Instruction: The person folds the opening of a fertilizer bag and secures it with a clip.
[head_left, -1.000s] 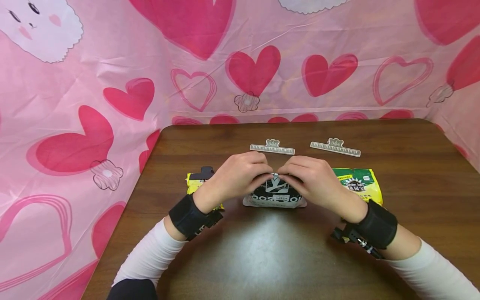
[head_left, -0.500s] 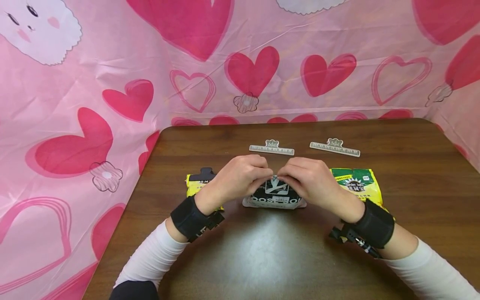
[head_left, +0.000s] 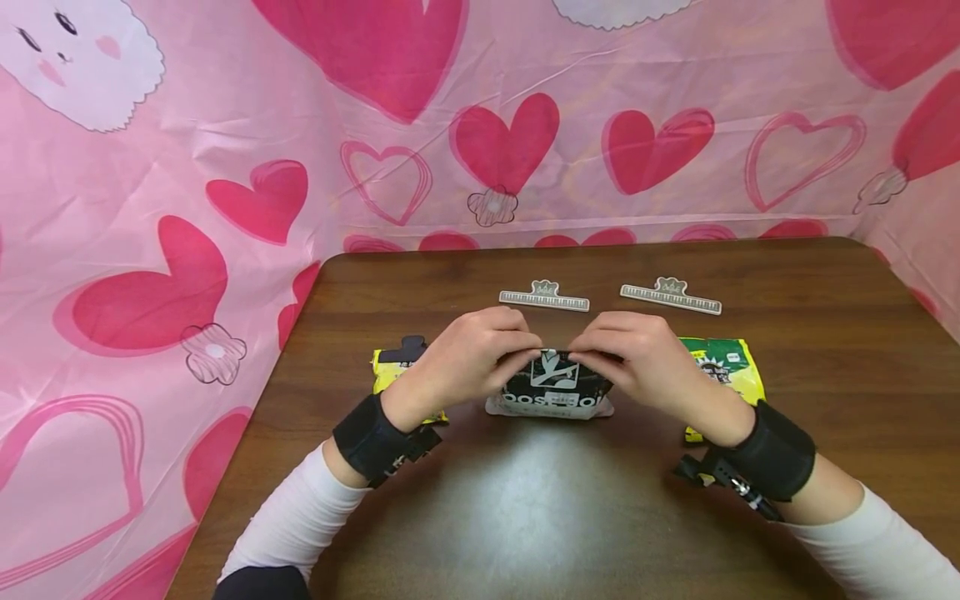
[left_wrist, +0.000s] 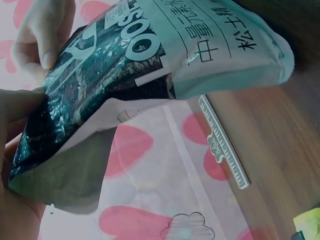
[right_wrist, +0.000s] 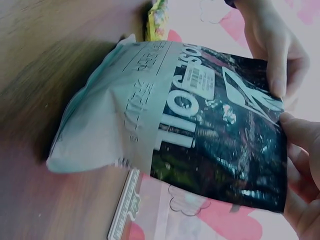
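A black-and-white soil bag (head_left: 557,398) with large printed letters stands on the table between my hands. My left hand (head_left: 486,348) pinches its top edge left of the middle. On the same edge, to the right, my right hand (head_left: 637,354) pinches with thumb and fingers. A short stretch of the edge shows between the two hands. In the left wrist view, a plain flap of the soil bag (left_wrist: 70,175) shows behind the dark printed front. From the right wrist view, the bag's front (right_wrist: 215,125) appears creased and shiny near the top.
Two white clips with a piano-key pattern, a left one (head_left: 545,297) and a right one (head_left: 671,297), lie behind the hands. A yellow bag (head_left: 386,372) with a black clip (head_left: 412,347) is at the left. A green-and-yellow bag (head_left: 738,379) lies partly behind the right wrist.
My right hand has shifted slightly right along the bag's top edge, so the gap between the hands is wider. The left hand has barely moved.
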